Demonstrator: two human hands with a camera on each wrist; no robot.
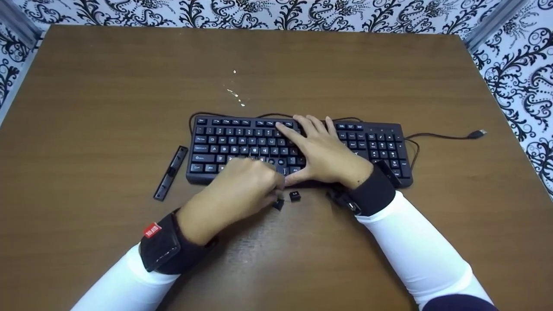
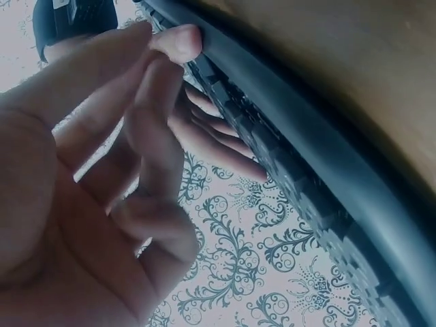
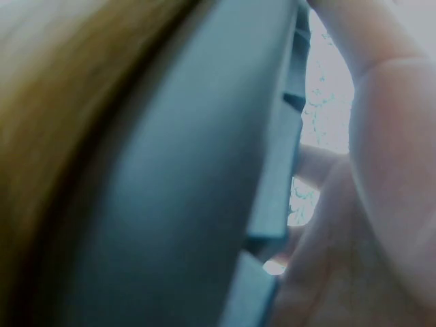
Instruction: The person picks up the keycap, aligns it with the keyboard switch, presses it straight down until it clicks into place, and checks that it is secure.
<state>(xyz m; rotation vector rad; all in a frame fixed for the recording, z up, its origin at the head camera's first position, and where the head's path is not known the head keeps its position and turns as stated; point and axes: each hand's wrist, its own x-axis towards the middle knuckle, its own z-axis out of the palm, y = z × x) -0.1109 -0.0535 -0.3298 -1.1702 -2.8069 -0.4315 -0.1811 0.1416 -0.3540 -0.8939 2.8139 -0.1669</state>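
Note:
A black keyboard (image 1: 242,140) lies on the table in the head view. My right hand (image 1: 324,155) rests over its middle with fingers spread across the keys and thumb near the front edge. Beside it, my left hand (image 1: 242,185) is at the front edge, fingers curled; in the left wrist view its thumb and index finger meet by the keyboard's rim (image 2: 300,129). Nothing shows between those fingertips. Below the hands lie two loose keycaps, one black keycap (image 1: 295,196) and another keycap (image 1: 278,204) partly by the left hand's fingers. The right wrist view shows the rim (image 3: 184,163) close up.
Left of the keyboard lies a long black bar (image 1: 170,172), like a spacebar. The keyboard's cable (image 1: 440,136) runs behind it and ends in a plug (image 1: 477,134) at the right. Small white flecks (image 1: 235,94) dot the wooden table (image 1: 108,86) farther back.

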